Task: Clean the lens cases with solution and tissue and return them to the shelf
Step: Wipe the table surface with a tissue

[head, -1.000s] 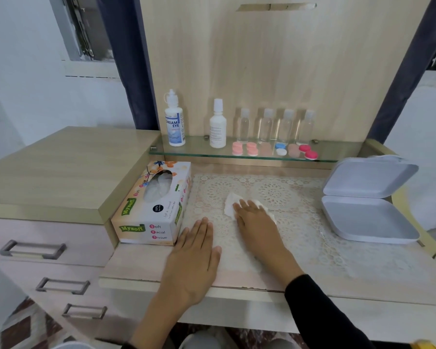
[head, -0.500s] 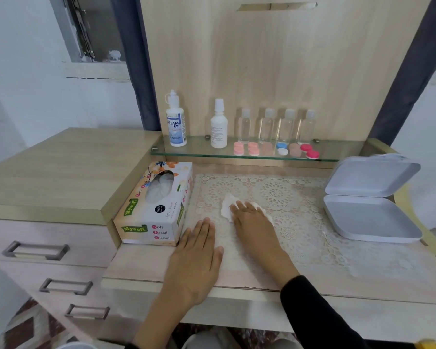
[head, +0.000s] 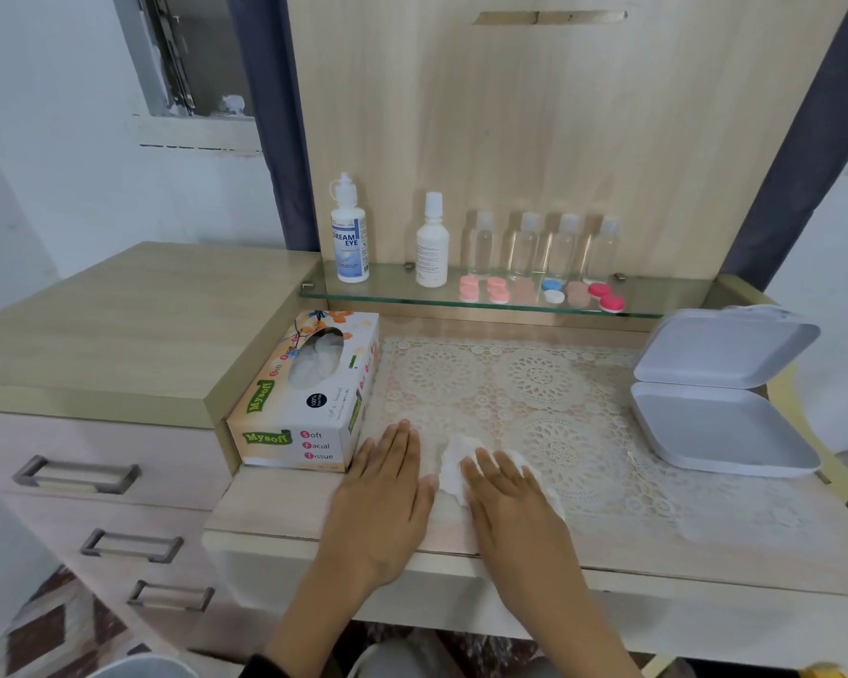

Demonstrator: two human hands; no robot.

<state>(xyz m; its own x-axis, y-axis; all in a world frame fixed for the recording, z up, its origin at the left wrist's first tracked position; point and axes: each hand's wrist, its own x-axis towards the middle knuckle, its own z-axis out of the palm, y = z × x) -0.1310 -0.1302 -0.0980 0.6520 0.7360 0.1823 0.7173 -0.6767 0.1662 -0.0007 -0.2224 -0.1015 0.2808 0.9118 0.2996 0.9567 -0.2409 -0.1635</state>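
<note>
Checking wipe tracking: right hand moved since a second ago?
Yes. The right hand, pressing the tissue, has slid toward the near edge of the desk: it was level with the middle of the tissue box, now with its front end.

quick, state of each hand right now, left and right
Left hand: open, flat on the table, holding nothing.
Right hand: open, straight fingers pressing the tissue down.

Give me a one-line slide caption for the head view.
Right hand presses a tissue on the mat, left hand flat beside it; lens cases sit on the shelf.
</note>
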